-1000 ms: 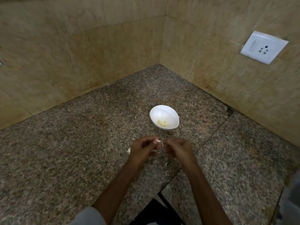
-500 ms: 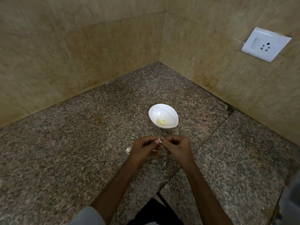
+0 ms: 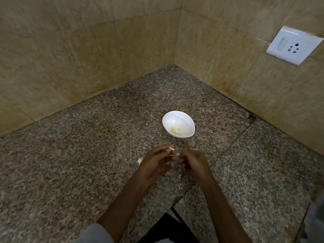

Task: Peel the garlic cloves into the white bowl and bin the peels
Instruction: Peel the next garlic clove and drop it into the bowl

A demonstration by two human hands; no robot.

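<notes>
Garlic clove (image 3: 172,148) sits pinched in the left hand's (image 3: 156,163) fingertips, the right hand (image 3: 194,163) loosely curled just beside it, grip unclear, both above the tabletop (image 3: 70,163), white bowl (image 3: 178,124) of peeled cloves (image 3: 176,130) just beyond them.

White bowl (image 3: 177,120) with pale yellow cloves (image 3: 176,130); speckled brown-grey granite counter (image 3: 78,163); mottled beige wall tiles (image 3: 70,58).

No legible text, label, brand, number or sign appears on any surface. The white switch-and-socket plate (image 3: 293,45) on the right-hand wall tile carries only a rocker and pin holes — no markings can be read. The white bowl (image 3: 178,124) is plain — unprinted.
</notes>
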